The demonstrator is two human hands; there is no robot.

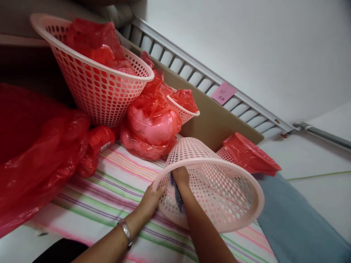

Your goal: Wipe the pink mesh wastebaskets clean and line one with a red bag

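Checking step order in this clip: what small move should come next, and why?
Perhaps slide the dark cloth along the pink basket's inner wall: the right hand holds it inside the tipped basket, while the left hand grips the rim.

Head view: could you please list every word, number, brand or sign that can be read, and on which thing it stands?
"311", probably, handwritten on the pink note.
The note's second line: too blurred to read.
White label on the red bundle: too small to read.
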